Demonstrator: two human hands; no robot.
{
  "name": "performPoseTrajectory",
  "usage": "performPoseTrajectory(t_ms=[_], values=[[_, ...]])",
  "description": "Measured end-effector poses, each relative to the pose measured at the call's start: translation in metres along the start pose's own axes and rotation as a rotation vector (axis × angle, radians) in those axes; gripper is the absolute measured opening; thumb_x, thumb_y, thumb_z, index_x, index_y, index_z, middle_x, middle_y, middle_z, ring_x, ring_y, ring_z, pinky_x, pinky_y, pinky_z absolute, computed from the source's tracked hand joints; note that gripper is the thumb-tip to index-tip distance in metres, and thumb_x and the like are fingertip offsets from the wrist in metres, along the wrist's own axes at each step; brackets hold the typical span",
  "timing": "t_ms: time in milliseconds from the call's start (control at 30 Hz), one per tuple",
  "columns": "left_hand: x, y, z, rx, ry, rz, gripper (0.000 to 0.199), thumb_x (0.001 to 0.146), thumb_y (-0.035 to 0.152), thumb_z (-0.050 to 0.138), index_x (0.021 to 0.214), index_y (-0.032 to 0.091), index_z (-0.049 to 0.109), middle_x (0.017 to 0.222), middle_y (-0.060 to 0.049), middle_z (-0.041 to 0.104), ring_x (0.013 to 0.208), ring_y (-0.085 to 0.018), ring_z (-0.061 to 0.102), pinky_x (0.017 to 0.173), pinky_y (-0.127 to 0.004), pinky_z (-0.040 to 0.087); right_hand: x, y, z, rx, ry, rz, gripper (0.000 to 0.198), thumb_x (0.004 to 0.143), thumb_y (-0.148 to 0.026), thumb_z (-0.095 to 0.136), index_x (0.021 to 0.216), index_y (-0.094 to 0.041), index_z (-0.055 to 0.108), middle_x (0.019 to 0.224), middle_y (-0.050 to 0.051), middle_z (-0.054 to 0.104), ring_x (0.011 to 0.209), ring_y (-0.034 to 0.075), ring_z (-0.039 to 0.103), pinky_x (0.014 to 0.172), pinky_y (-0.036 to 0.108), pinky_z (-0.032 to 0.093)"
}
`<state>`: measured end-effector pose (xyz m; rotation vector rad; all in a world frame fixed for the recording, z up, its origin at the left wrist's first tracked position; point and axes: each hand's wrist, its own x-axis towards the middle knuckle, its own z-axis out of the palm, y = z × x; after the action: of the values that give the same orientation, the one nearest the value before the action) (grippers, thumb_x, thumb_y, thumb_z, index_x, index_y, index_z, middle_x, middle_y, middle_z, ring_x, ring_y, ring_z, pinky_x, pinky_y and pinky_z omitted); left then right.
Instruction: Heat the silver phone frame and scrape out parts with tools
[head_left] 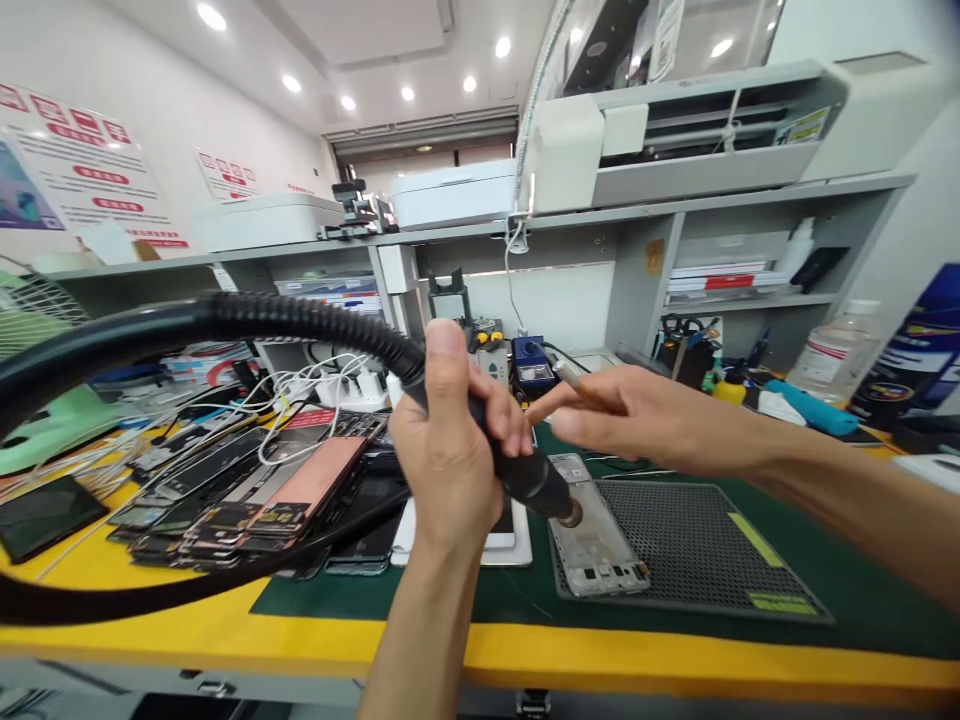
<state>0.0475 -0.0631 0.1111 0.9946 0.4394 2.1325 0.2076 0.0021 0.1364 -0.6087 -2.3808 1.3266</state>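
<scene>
My left hand is wrapped round the black handle of a hot air gun, thumb up along it. A ribbed black hose runs off it to the left. The gun's round nozzle points down at the silvery back of a phone screen frame, close above it. That frame lies on a dark perforated pad. My right hand is above the pad's far edge, fingers closed on a thin brownish tool; its exact kind is unclear.
Stacked phone parts and tangled white cables cover the left. White devices lie beneath my left hand. A blue soldering station stands behind. At right are a clear bottle and a blue tool. A green mat covers the yellow bench.
</scene>
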Motion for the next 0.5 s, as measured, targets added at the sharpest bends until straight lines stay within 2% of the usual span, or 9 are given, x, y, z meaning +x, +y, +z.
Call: performPoseTrajectory(t_ms=[67, 133, 233, 300, 400, 433, 500], values=[[-0.002, 0.0, -0.003, 0.029, 0.002, -0.002, 0.049, 0.091, 0.049, 0.08, 0.061, 0.021, 0.052, 0.044, 0.007, 0.042, 0.034, -0.008, 0.039, 0.036, -0.021, 0.038, -0.017, 0.01, -0.009, 0.092, 0.075, 0.089, 0.055, 0.101, -0.071, 0.057, 0.119, -0.022, 0.075, 0.075, -0.006, 0.033, 0.06, 0.013, 0.023, 0.052, 0.029, 0.018], [-0.005, -0.001, -0.006, 0.056, -0.002, -0.02, 0.044, 0.092, 0.039, 0.077, 0.061, 0.021, 0.051, 0.043, 0.007, 0.041, 0.034, -0.008, 0.038, 0.036, -0.021, 0.038, -0.035, 0.025, -0.018, 0.066, 0.104, 0.179, 0.057, 0.106, -0.07, 0.047, 0.12, -0.022, 0.075, 0.077, -0.005, 0.033, 0.06, 0.014, 0.024, 0.051, 0.029, 0.02], [-0.007, -0.004, -0.009, 0.103, -0.023, -0.048, 0.042, 0.1, 0.03, 0.064, 0.062, 0.021, 0.05, 0.043, 0.007, 0.038, 0.034, -0.009, 0.036, 0.037, -0.022, 0.038, -0.056, 0.05, -0.03, -0.075, 0.032, 0.254, 0.051, 0.107, -0.064, 0.052, 0.113, -0.021, 0.078, 0.073, -0.005, 0.035, 0.06, 0.014, 0.029, 0.054, 0.029, 0.025], [-0.007, -0.006, -0.008, 0.136, -0.026, -0.059, 0.043, 0.103, 0.027, 0.055, 0.061, 0.021, 0.048, 0.043, 0.006, 0.036, 0.034, -0.009, 0.034, 0.036, -0.022, 0.037, -0.066, 0.067, -0.037, -0.087, -0.019, 0.286, 0.049, 0.106, -0.062, 0.057, 0.121, -0.02, 0.077, 0.073, -0.004, 0.042, 0.059, 0.013, 0.034, 0.055, 0.028, 0.028], [-0.007, -0.01, -0.004, 0.183, -0.017, -0.075, 0.045, 0.105, 0.028, 0.048, 0.06, 0.021, 0.047, 0.043, 0.006, 0.032, 0.033, -0.009, 0.03, 0.035, -0.022, 0.034, -0.072, 0.088, -0.045, 0.015, -0.035, 0.337, 0.055, 0.106, -0.059, 0.057, 0.146, -0.023, 0.063, 0.085, 0.001, 0.059, 0.06, 0.013, 0.045, 0.052, 0.027, 0.033], [-0.007, -0.012, -0.003, 0.201, -0.014, -0.08, 0.047, 0.105, 0.03, 0.049, 0.06, 0.021, 0.046, 0.042, 0.006, 0.03, 0.033, -0.008, 0.029, 0.034, -0.022, 0.033, -0.072, 0.095, -0.047, 0.063, -0.028, 0.34, 0.057, 0.106, -0.059, 0.059, 0.15, -0.023, 0.059, 0.089, 0.003, 0.063, 0.059, 0.013, 0.046, 0.05, 0.026, 0.034], [-0.008, -0.014, -0.004, 0.184, -0.015, -0.123, 0.049, 0.105, 0.037, 0.053, 0.059, 0.021, 0.046, 0.041, 0.007, 0.028, 0.033, -0.007, 0.028, 0.035, -0.021, 0.034, -0.073, 0.106, -0.049, 0.13, -0.008, 0.336, 0.053, 0.103, -0.057, 0.064, 0.142, -0.02, 0.063, 0.09, 0.004, 0.067, 0.055, 0.011, 0.046, 0.048, 0.025, 0.035]])
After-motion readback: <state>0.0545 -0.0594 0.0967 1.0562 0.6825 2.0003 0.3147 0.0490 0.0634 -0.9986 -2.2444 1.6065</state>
